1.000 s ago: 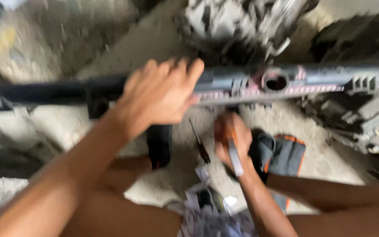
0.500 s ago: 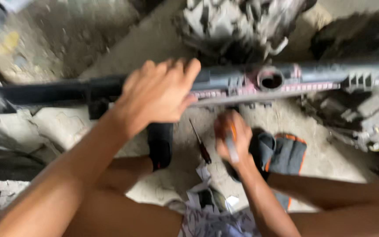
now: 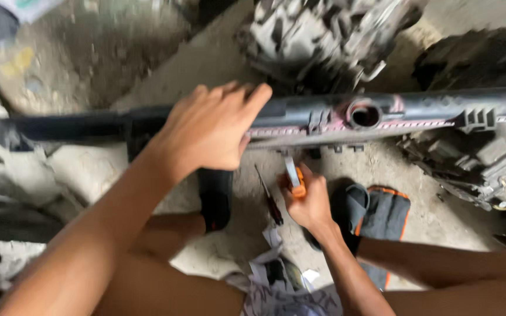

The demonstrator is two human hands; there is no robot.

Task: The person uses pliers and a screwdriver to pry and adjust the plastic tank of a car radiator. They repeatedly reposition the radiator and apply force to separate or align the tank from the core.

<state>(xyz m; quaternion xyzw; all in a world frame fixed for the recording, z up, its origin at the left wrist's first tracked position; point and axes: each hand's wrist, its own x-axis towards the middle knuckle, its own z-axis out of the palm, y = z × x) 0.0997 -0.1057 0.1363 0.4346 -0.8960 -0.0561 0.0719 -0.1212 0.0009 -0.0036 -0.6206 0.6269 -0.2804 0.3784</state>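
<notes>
Radiator tank [image 3: 382, 117], a long dark plastic bar with a round port, is seen lying across the concrete floor [image 3: 206, 52], in front of the knees. It is pressed down by the left hand [image 3: 209, 131], laid flat over it and gripping nothing. An orange-handled tool [image 3: 295, 178] is clenched in the right hand [image 3: 308, 202], tip raised against the tank's lower edge. Judged best: bar kept pinned, tool levered in short, controlled strokes. A screwdriver [image 3: 269, 196] is noted beside, grey gloves [image 3: 376, 213] just right.

Left hand [image 3: 209, 131] lies flat, fingers spread; right hand [image 3: 307, 202] fisted in a tight grip.
</notes>
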